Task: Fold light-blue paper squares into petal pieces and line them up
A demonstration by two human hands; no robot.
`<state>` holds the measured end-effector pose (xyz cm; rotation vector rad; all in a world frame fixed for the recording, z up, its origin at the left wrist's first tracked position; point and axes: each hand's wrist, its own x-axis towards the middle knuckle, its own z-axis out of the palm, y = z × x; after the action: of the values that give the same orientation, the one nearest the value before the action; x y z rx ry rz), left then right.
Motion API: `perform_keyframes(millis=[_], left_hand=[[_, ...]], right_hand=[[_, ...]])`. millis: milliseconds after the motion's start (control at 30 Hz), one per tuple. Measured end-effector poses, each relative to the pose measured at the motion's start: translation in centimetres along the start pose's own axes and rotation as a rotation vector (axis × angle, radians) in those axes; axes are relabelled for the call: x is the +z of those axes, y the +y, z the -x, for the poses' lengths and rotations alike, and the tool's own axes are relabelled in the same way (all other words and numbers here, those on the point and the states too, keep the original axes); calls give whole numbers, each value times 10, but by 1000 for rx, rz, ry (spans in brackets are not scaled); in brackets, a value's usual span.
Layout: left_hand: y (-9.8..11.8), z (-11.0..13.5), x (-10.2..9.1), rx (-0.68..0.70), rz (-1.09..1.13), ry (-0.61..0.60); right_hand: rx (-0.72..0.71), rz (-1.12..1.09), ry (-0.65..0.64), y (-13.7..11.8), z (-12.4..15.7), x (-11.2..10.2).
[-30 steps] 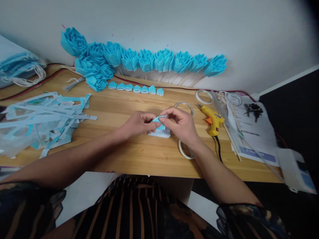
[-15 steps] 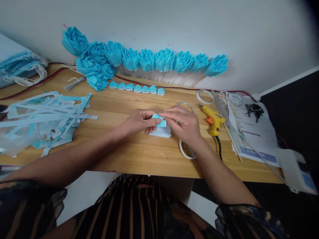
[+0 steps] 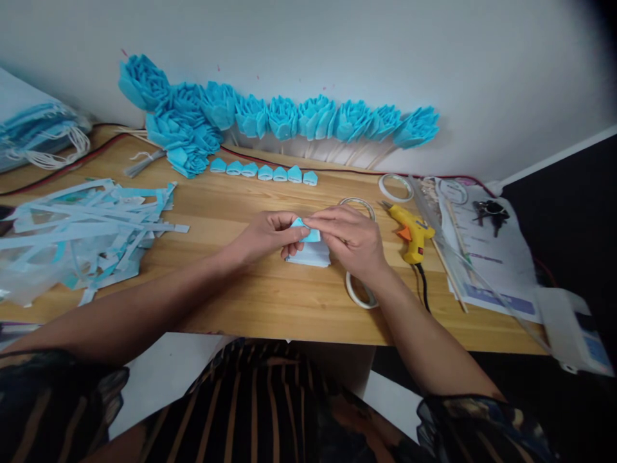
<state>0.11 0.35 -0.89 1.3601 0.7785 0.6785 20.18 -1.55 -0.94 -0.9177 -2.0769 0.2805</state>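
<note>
Pinches a small, light-blue, folded fabric-like piece (image 3: 312,235) between thumb and fingers of the left hand (image 3: 270,233), closed on its left side, with a pointed corner near the top. Lays the bent, bunched fingers of the right hand (image 3: 354,235) across its upper right edge, touching it there; cannot tell, with the thumb side unclear, whether gripping too or merely pressing. Holds it so, by all appearances, to steady one side with the left and leave the upper edge free for the right. Leaves its lower right part showing bare, between the fingers of both hands, just above a low stack of pale, rectangular sheets (image 3: 308,258) on the wooden worktop (image 3: 270,312), probably set there for short reach. Shows, near the right wrist, a white, ring-shaped tape roll (image 3: 355,300), partly covered; farther right, a yellow glue gun with an orange trigger (image 3: 414,244), handle toward the body, perhaps for easy grasping. Has, toward the wall, seven small blue folded pieces (image 3: 265,173) in a row, likely for neat order; behind them, blue, many-petalled flowers (image 3: 283,119) propped on thin sticks, seemingly to spare the petals; at far left, tangled pale strips (image 3: 87,218), heaped aside, presumably as offcuts.
</note>
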Motion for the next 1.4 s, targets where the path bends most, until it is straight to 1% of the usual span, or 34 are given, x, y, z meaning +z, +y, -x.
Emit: perform_keyframes(millis=[133,333,433,500,533,600,667,733,833,967,1233,1400], left_hand=[[0,0,0,4,17,3],[2,1,2,2,21,3],[1,2,2,-3,40,6],[1,2,2,-2,43,6],[1,1,1,3,45,9],[0,1,0,20,39,23],[-1,0,-1,43,21,51],[-3,0,-2,67,-9,83],[-4,0,-2,103,-52,127],[-3,1,-1,126,-91,148],[-1,1,2,110,-116,155],[-3,1,0,120,-145,146]], right_hand=[[-26,-7,13,1,0,1],[7,6,-3,1,-1,0],[21,-23,-10,0,-1,0],[56,-55,-15,-3,-1,-1],[93,-78,-14,-4,-1,-1],[221,-157,3,-5,0,-1],[379,-290,15,-5,0,-1],[507,-434,8,-4,1,-1],[603,-561,-44,-3,0,-1],[633,-611,-97,-7,-2,-1],[625,-563,-62,-9,-4,3],[626,-589,-61,-8,-3,1]])
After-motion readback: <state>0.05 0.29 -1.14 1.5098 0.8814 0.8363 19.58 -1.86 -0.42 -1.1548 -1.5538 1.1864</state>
